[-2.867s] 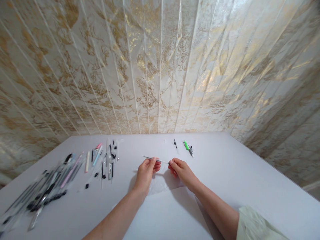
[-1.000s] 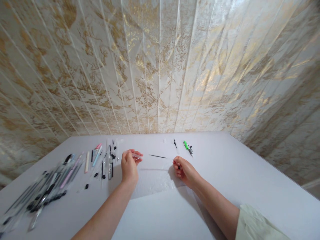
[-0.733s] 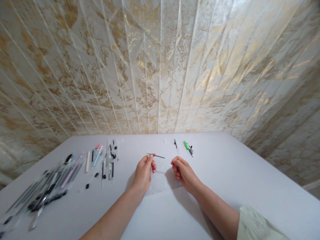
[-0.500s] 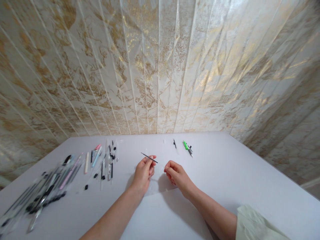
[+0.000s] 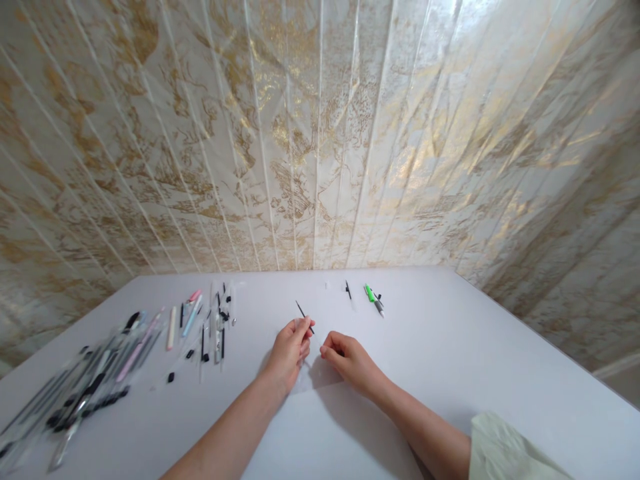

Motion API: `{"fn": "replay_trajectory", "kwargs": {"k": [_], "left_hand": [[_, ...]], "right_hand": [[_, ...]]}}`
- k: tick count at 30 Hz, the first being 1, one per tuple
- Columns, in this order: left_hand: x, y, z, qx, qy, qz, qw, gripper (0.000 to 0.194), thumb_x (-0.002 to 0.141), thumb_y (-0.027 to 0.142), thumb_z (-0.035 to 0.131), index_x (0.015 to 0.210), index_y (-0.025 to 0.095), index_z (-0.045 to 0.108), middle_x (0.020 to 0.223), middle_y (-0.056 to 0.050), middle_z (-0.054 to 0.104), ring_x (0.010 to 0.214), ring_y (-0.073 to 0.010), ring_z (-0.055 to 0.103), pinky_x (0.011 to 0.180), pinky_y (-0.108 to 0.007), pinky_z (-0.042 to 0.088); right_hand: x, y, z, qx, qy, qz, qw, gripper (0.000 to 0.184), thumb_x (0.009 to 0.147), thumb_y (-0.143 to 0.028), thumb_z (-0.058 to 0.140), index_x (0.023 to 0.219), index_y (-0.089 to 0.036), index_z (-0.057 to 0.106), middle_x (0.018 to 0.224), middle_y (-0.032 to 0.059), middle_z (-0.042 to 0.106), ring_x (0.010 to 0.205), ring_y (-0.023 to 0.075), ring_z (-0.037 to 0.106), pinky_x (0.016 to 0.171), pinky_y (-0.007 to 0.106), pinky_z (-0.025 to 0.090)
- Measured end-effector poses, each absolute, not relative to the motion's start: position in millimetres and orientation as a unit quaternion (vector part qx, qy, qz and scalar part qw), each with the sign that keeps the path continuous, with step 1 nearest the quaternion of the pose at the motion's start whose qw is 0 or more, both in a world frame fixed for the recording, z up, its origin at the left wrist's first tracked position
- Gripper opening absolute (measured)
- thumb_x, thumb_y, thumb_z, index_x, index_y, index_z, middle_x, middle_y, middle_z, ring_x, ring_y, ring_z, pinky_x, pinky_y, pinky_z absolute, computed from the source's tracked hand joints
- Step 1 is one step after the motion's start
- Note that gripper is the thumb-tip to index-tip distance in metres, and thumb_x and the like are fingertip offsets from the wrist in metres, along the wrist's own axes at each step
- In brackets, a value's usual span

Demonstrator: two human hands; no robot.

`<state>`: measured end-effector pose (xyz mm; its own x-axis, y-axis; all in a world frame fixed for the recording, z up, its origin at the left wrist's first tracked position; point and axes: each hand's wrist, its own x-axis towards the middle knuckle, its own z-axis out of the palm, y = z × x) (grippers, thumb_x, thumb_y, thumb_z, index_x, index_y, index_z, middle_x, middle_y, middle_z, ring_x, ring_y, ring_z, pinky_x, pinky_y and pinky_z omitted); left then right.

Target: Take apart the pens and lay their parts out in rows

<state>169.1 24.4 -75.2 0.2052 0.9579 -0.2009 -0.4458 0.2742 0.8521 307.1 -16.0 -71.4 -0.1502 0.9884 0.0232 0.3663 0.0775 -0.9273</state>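
Observation:
My left hand point(image 5: 289, 352) is closed, thumb and forefinger pinching a thin pen refill point(image 5: 301, 309). The refill's dark end points up and away to the left, tilted above the table. Its clear tail seems to run toward my right hand point(image 5: 349, 361), where the fingertips are pinched together close by; what they grip is hard to see. Anything in the curled fingers of either hand is hidden. Beneath both hands lies a clear plastic sheet or bag point(image 5: 320, 380) on the white table point(image 5: 425, 373).
At far left lies a blurred heap of pens point(image 5: 95, 373). Nearer the hands are loose pen parts point(image 5: 219, 327), a blue pen point(image 5: 192, 315), a cream pen point(image 5: 171, 328) and a small black cap point(image 5: 171, 377). Behind the right hand lie a green-and-grey pen point(image 5: 374, 299) and a dark refill point(image 5: 349, 290).
My left hand moved left holding a clear tube, then came back to the refill. The refill has turned from nearly level to steeper. My right hand has shifted left and nearer to me.

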Motion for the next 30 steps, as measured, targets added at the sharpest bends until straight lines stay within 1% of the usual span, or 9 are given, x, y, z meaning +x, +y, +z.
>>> {"fn": "replay_trajectory", "kwargs": {"k": [3, 6, 8, 10, 15, 19, 23, 27, 30], "left_hand": [[169.5, 26.1, -75.5, 0.328, 0.401, 0.504, 0.692, 0.039, 0.071, 0.048, 0.066, 0.089, 0.014, 0.06, 0.067, 0.005, 0.049, 0.037, 0.0016, 0.026, 0.037, -0.017, 0.01], [169.3, 28.4, -76.3, 0.302, 0.426, 0.512, 0.682, 0.041, 0.075, 0.048, 0.058, 0.1, 0.015, 0.058, 0.074, 0.002, 0.056, 0.037, -0.0001, 0.031, 0.036, -0.018, 0.011], [169.3, 30.1, -78.0, 0.296, 0.434, 0.509, 0.682, 0.039, 0.075, 0.045, 0.054, 0.099, 0.015, 0.058, 0.073, 0.001, 0.057, 0.037, -0.0011, 0.033, 0.036, -0.018, 0.011], [169.7, 31.5, -80.2, 0.302, 0.436, 0.505, 0.681, 0.036, 0.076, 0.043, 0.052, 0.097, 0.015, 0.058, 0.072, 0.0, 0.058, 0.037, -0.0018, 0.035, 0.036, -0.018, 0.012], [171.9, 34.0, -84.6, 0.294, 0.418, 0.522, 0.683, 0.027, 0.078, 0.036, 0.052, 0.09, 0.012, 0.056, 0.066, 0.0, 0.058, 0.042, -0.0036, 0.041, 0.041, -0.017, 0.028], [172.2, 34.8, -84.9, 0.282, 0.412, 0.528, 0.687, 0.022, 0.081, 0.032, 0.053, 0.088, 0.011, 0.057, 0.064, -0.001, 0.059, 0.046, -0.0056, 0.046, 0.044, -0.018, 0.033], [171.4, 34.1, -82.4, 0.256, 0.426, 0.518, 0.696, 0.018, 0.085, 0.027, 0.05, 0.088, 0.011, 0.058, 0.066, -0.002, 0.06, 0.052, -0.0074, 0.052, 0.051, -0.02, 0.041], [171.6, 33.3, -81.0, 0.238, 0.426, 0.514, 0.705, 0.015, 0.087, 0.023, 0.049, 0.086, 0.012, 0.059, 0.068, -0.003, 0.06, 0.056, -0.008, 0.056, 0.056, -0.021, 0.045], [171.9, 33.3, -81.4, 0.239, 0.418, 0.515, 0.71, 0.016, 0.088, 0.021, 0.048, 0.085, 0.012, 0.06, 0.069, -0.003, 0.06, 0.056, -0.008, 0.057, 0.057, -0.02, 0.046]], "right_hand": [[311.3, -9.5, -64.9, -0.555, -0.654, 0.365, 0.362, 0.022, 0.082, -0.031, 0.049, 0.064, -0.02, 0.047, 0.056, -0.0049, 0.043, 0.054, 0.011, 0.038, 0.052, 0.023, 0.028], [323.4, 12.4, -55.4, -0.634, -0.649, 0.242, 0.344, 0.023, 0.084, -0.032, 0.046, 0.064, -0.021, 0.046, 0.056, -0.0032, 0.047, 0.055, 0.0126, 0.043, 0.053, 0.024, 0.029], [332.3, 32.6, -52.7, -0.714, -0.634, 0.15, 0.257, 0.022, 0.085, -0.032, 0.045, 0.066, -0.021, 0.049, 0.062, -0.0007, 0.054, 0.06, 0.0143, 0.049, 0.055, 0.025, 0.029], [337.7, 52.2, -54.5, -0.742, -0.618, 0.126, 0.225, 0.019, 0.084, -0.029, 0.046, 0.067, -0.021, 0.052, 0.069, 0.003, 0.06, 0.065, 0.0166, 0.053, 0.056, 0.026, 0.03], [330.2, 80.3, -67.0, -0.776, -0.598, 0.107, 0.167, 0.017, 0.082, -0.024, 0.047, 0.073, -0.018, 0.06, 0.078, 0.0096, 0.066, 0.075, 0.0219, 0.061, 0.062, 0.028, 0.035], [324.0, 85.4, -70.3, -0.778, -0.6, 0.114, 0.144, 0.016, 0.082, -0.029, 0.052, 0.076, -0.018, 0.062, 0.082, 0.0107, 0.068, 0.08, 0.0231, 0.062, 0.065, 0.029, 0.038], [336.7, 88.5, -66.4, -0.762, -0.614, 0.147, 0.147, 0.017, 0.081, -0.03, 0.054, 0.076, -0.016, 0.062, 0.078, 0.0079, 0.068, 0.072, 0.0183, 0.062, 0.06, 0.025, 0.039], [354.6, 98.5, -55.2, -0.727, -0.639, 0.198, 0.152, 0.009, 0.078, -0.016, 0.055, 0.082, -0.016, 0.064, 0.07, 0.0013, 0.066, 0.057, 0.01, 0.058, 0.054, 0.019, 0.038], [357.1, 110.9, -46.9, -0.71, -0.658, 0.204, 0.147, 0.019, 0.075, -0.007, 0.054, 0.087, -0.017, 0.064, 0.072, -0.0005, 0.067, 0.057, 0.0086, 0.058, 0.054, 0.018, 0.038]]}}
